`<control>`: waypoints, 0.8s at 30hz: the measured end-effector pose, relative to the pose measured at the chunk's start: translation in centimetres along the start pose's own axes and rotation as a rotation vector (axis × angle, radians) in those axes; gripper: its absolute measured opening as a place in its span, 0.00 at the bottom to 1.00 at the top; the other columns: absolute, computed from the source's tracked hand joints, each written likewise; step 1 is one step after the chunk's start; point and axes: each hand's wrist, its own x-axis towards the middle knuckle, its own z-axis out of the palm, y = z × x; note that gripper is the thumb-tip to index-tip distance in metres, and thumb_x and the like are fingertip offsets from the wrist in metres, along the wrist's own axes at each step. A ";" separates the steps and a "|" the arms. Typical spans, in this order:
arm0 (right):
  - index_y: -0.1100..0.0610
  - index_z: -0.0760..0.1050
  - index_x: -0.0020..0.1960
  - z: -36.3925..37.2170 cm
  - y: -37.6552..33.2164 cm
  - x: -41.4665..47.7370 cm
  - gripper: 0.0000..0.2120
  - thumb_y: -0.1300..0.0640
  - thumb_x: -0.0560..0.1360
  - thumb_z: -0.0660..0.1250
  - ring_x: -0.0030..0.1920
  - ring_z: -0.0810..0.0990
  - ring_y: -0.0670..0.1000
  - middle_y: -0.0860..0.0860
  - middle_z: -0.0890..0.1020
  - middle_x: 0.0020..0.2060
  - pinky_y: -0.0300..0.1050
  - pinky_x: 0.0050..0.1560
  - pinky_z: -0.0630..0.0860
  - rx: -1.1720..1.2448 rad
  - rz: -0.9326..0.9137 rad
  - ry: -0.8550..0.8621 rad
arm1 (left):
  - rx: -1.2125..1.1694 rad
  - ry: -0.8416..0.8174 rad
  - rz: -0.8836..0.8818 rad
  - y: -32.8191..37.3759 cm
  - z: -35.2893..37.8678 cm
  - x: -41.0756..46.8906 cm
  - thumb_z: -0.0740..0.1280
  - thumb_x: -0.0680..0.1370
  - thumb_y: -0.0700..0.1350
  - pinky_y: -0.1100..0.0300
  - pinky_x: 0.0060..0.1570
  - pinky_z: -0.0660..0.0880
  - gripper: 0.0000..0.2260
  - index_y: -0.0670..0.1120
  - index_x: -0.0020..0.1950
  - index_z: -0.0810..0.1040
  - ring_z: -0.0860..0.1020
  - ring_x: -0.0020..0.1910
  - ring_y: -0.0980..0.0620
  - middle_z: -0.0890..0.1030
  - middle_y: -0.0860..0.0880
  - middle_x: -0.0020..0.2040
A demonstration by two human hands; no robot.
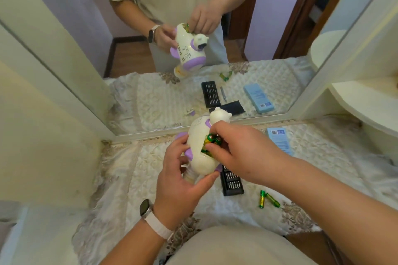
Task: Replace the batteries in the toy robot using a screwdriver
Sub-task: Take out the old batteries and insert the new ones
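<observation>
Toy robot (200, 163), white with purple trim, is held up near the centre of view, head toward 12 o'clock. The largest thing around it is the mirror (90, 34), which fills the upper half from 10 to 2 o'clock and reflects the person's torso and the same toy. Below it a quilted cream cloth (133, 170) spreads across the lower half. On the cloth a pale blue box (280, 141) lies at 3 o'clock from the toy. A black bit case (232, 183) lies at 4 o'clock, its far end hidden behind the toy and the right wrist. A thin screwdriver (223, 93) shows only as a reflection, beside the reflected case.

The left hand (178, 180), with a watch (144, 208) on its wrist, comes from 7 o'clock and grips the toy's lower body, fingers curled round one side, thumb under the base. The right hand (234, 146) reaches in from 4 o'clock. Its fingertips are bent close together and pinch the green batteries (213, 139) in the open compartment on the toy's back. Two loose batteries (268, 199), green and yellow, lie touching in a V at 5 o'clock, near the case.
</observation>
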 end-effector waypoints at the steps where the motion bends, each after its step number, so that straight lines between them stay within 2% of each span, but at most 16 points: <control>1: 0.50 0.71 0.58 0.2 0.3 0.1 0.13 0.44 0.78 0.62 0.40 0.76 0.50 0.46 0.76 0.39 0.49 0.42 0.75 0.021 0.015 0.001 | 0.002 -0.006 0.002 -0.1 0.1 0.1 0.78 0.65 0.55 0.60 0.49 0.77 0.35 0.50 0.68 0.69 0.79 0.59 0.51 0.70 0.58 0.70; 5: 0.47 0.70 0.59 0.9 2.0 -0.3 0.14 0.44 0.76 0.65 0.37 0.76 0.43 0.45 0.78 0.35 0.45 0.41 0.75 0.170 0.088 -0.011 | -0.021 -0.032 0.008 -0.7 0.9 0.6 0.78 0.65 0.55 0.62 0.50 0.77 0.34 0.55 0.68 0.69 0.79 0.59 0.52 0.70 0.60 0.69; 7: 0.46 0.71 0.58 1.5 3.3 -1.2 0.12 0.45 0.76 0.66 0.36 0.77 0.43 0.46 0.78 0.35 0.44 0.40 0.76 0.262 0.134 -0.001 | -0.040 -0.051 -0.009 -1.3 1.7 0.6 0.78 0.65 0.54 0.55 0.51 0.79 0.33 0.61 0.67 0.68 0.78 0.60 0.49 0.70 0.59 0.70; 9: 0.45 0.72 0.56 2.4 5.1 -2.3 0.10 0.46 0.76 0.65 0.35 0.77 0.45 0.47 0.79 0.35 0.47 0.40 0.76 0.331 0.200 0.025 | -0.053 -0.065 -0.043 -2.1 2.6 0.4 0.79 0.66 0.53 0.49 0.52 0.80 0.33 0.59 0.67 0.68 0.77 0.63 0.50 0.70 0.57 0.70; 13: 0.46 0.73 0.55 5.3 9.8 -5.1 0.09 0.45 0.77 0.64 0.36 0.76 0.44 0.45 0.78 0.36 0.46 0.41 0.75 0.303 0.387 0.016 | -0.029 -0.113 -0.110 -3.5 4.1 -0.2 0.78 0.64 0.57 0.54 0.51 0.80 0.33 0.64 0.65 0.67 0.77 0.59 0.60 0.69 0.62 0.69; 17: 0.49 0.73 0.59 9.4 14.8 -8.2 0.12 0.45 0.78 0.63 0.39 0.76 0.43 0.44 0.77 0.43 0.42 0.39 0.73 0.207 0.554 -0.072 | 0.000 -0.172 -0.154 -4.4 5.6 -1.1 0.78 0.64 0.58 0.54 0.50 0.80 0.32 0.67 0.63 0.67 0.79 0.57 0.57 0.68 0.59 0.70; 20: 0.51 0.72 0.62 12.8 17.6 -10.3 0.15 0.46 0.78 0.62 0.43 0.76 0.47 0.47 0.75 0.48 0.45 0.43 0.75 0.180 0.673 -0.133 | 0.028 -0.229 -0.163 -4.7 6.5 -1.5 0.77 0.64 0.60 0.53 0.50 0.80 0.31 0.68 0.62 0.66 0.79 0.57 0.54 0.68 0.60 0.69; 24: 0.55 0.74 0.60 16.4 19.7 -12.6 0.14 0.51 0.77 0.64 0.44 0.74 0.49 0.47 0.72 0.47 0.43 0.39 0.68 0.188 0.738 -0.125 | 0.047 -0.268 -0.163 -4.9 7.6 -1.8 0.76 0.64 0.59 0.54 0.51 0.80 0.31 0.65 0.62 0.67 0.77 0.59 0.56 0.69 0.58 0.69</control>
